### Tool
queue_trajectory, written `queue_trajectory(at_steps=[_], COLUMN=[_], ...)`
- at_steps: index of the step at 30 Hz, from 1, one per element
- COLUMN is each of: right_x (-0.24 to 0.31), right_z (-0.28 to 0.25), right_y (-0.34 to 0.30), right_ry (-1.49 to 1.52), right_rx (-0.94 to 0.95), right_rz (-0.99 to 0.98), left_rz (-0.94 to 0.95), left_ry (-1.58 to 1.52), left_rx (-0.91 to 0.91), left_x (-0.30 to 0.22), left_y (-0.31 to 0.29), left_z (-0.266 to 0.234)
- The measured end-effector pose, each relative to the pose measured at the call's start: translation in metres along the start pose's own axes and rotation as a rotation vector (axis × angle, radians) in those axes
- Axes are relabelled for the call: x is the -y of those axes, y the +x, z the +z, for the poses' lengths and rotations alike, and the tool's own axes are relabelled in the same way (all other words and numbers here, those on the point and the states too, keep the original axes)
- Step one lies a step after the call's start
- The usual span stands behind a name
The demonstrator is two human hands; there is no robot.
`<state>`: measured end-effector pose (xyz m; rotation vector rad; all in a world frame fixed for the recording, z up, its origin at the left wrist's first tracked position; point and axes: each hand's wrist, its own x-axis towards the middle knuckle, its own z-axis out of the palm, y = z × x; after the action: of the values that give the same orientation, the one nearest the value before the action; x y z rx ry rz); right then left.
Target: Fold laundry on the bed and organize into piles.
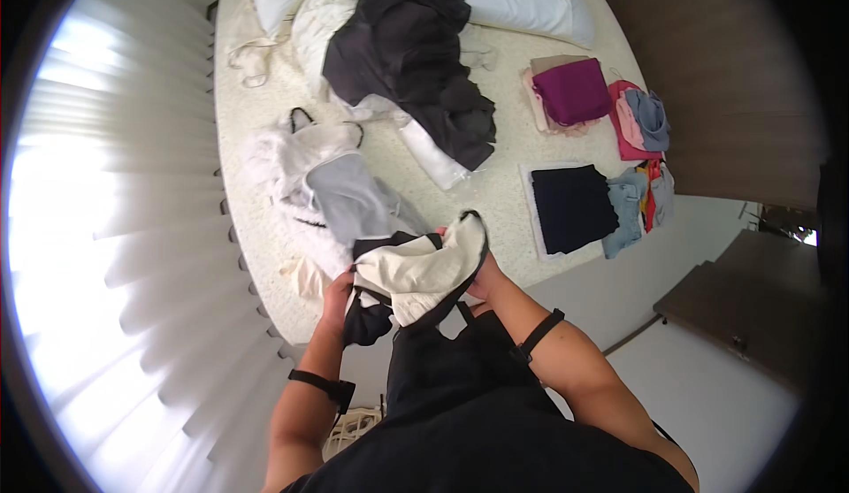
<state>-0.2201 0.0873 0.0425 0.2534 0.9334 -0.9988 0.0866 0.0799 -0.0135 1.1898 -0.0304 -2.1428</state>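
Note:
A cream garment with black trim [416,272] is stretched between my hands, just past the near edge of the bed. My left hand [338,295] grips its left side, where black cloth hangs down. My right hand [484,281] is closed at its right side, with most of the fingers hidden behind the fabric. Right beyond the garment lies a loose heap of white and grey clothes [340,197] on the bed. A small cream piece of cloth [305,276] rests near my left hand.
Dark crumpled clothing [407,60] and white pillows [522,2] lie at the far end of the bed [376,157]. Folded stacks stand along the right: purple cloth [570,91], black cloth [573,208], light-blue denim [624,214]. A pale curtain [133,228] hangs on the left.

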Motion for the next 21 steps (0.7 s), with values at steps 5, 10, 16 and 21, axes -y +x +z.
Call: queue_trajectory(at_steps=[5, 10, 16, 21], right_x=[-0.004, -0.003, 0.06, 0.107], right_z=[0.031, 0.016, 0.005, -0.007], right_y=[-0.02, -0.072, -0.173, -0.277], right_ry=[-0.354, -0.355, -0.647, -0.552], right_rx=[-0.279, -0.122, -0.081, -0.022], right_rz=[-0.15, -0.162, -0.231, -0.386], left_rz=[0.283, 0.131, 0.071, 0.123], left_ry=[1.005, 0.951, 0.945, 1.422], left_rx=[-0.507, -0.034, 0.326, 0.536], left_x=[0.01, 0.047, 0.11, 0.14], left_y=[-0.022, -0.004, 0.058, 0.051], left_z=[-0.011, 0.082, 0.164, 0.248])
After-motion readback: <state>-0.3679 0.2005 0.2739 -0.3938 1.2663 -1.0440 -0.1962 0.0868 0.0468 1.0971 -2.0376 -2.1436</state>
